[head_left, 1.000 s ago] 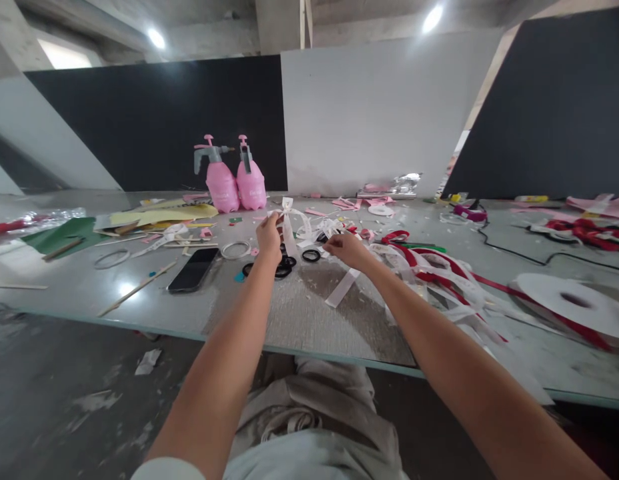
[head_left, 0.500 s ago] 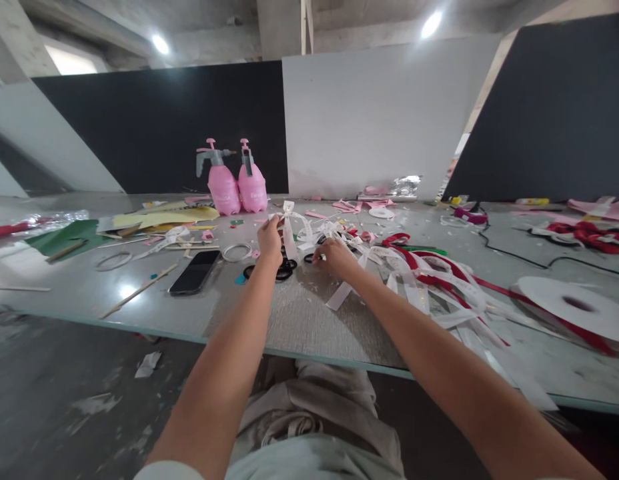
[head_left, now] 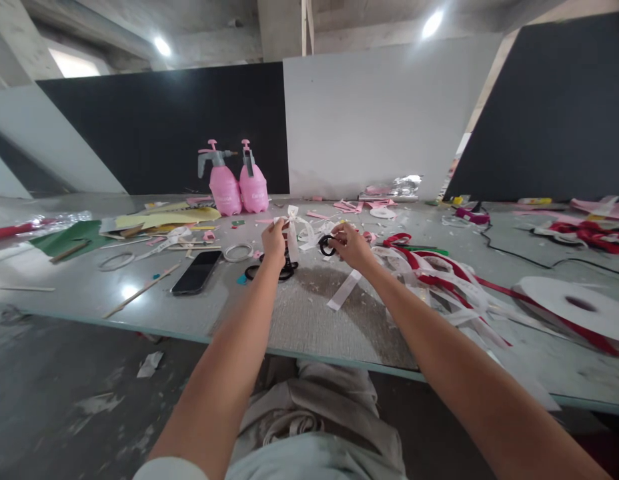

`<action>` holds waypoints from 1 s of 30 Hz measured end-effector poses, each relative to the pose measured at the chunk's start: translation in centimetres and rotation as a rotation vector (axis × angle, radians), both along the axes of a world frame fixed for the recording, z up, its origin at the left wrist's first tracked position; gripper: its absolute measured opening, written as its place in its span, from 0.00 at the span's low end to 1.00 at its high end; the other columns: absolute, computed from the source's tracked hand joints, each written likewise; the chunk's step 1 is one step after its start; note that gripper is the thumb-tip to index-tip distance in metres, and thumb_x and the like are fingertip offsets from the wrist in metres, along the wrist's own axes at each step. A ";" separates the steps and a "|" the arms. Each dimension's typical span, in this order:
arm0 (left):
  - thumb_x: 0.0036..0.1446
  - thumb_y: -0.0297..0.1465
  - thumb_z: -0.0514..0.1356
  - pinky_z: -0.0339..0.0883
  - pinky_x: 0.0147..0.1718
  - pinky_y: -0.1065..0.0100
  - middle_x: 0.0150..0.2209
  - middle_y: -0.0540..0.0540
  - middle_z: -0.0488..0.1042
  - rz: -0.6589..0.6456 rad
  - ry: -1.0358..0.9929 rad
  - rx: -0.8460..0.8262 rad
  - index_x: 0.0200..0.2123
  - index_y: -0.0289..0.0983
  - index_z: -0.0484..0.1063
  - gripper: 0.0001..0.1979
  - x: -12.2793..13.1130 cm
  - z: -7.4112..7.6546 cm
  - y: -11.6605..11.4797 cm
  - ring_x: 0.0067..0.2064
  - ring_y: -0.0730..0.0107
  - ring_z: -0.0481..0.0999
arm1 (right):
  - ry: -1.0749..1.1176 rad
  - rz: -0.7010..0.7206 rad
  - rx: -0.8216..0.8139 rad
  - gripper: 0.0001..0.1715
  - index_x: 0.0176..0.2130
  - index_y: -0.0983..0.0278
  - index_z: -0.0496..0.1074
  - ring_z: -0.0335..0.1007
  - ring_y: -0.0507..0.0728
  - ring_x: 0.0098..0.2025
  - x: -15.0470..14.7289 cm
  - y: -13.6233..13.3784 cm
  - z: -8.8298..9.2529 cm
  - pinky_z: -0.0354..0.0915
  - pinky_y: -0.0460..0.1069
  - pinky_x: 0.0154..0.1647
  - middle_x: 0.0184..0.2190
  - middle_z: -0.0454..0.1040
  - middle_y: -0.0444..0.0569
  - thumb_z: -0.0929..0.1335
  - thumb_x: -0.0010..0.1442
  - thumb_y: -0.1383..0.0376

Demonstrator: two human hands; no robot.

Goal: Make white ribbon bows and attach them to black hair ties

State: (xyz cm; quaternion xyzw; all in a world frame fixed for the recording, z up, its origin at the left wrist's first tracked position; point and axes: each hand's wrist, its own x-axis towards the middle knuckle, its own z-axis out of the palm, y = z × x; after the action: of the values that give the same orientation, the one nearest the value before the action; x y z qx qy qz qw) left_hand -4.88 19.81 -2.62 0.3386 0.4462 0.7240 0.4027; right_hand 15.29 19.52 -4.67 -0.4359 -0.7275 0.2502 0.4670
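A white ribbon bow (head_left: 292, 215) is pinched in my left hand (head_left: 274, 240), its tails hanging down beside the fingers. My right hand (head_left: 350, 245) grips the black handle of a pair of scissors (head_left: 327, 245), lifted just off the table; their blades are hard to make out. Below my left hand lies another black-handled pair (head_left: 284, 272), partly hidden by the wrist. A cut length of white ribbon (head_left: 344, 290) rests on the table near my right wrist. Beside that forearm spreads a tangle of white and red ribbons (head_left: 442, 280).
To the left are a phone (head_left: 197, 272), a silver ring (head_left: 238, 253) and thin sticks. Two pink spray bottles (head_left: 253, 190) stand at the back. A large white spool (head_left: 577, 303) lies at right, near a black cable (head_left: 514, 257). The table's edge (head_left: 339, 363) runs before me.
My right hand has picked the scissors up from among the ribbons, rising and shifting slightly right. My left hand still holds the bow, nearly in the same spot.
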 end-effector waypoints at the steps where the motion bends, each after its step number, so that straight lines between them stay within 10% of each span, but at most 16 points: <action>1: 0.52 0.38 0.58 0.59 0.20 0.75 0.35 0.45 0.77 -0.001 0.020 0.002 0.39 0.34 0.75 0.15 0.2 -0.1 0.0 0.21 0.79 0.67 | 0.040 0.026 -0.021 0.14 0.42 0.62 0.66 0.67 0.52 0.23 -0.1 -0.1 0.1 0.61 0.45 0.20 0.31 0.77 0.47 0.67 0.54 0.60; 30: 0.46 0.44 0.65 0.57 0.24 0.74 0.27 0.49 0.74 -0.365 0.377 0.073 0.38 0.33 0.78 0.22 4.0 -1.6 -1.6 0.26 0.76 0.66 | 0.078 -0.131 0.108 0.17 0.30 0.64 0.73 0.64 0.52 0.24 -0.4 -0.5 0.5 0.58 0.47 0.25 0.23 0.73 0.46 0.70 0.51 0.52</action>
State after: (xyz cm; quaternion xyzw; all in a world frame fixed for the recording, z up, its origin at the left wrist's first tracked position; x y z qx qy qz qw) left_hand -0.91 18.22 -4.17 0.5567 0.4185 0.5792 0.4237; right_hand 14.85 19.00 -4.21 -0.4468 -0.6912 0.1963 0.5330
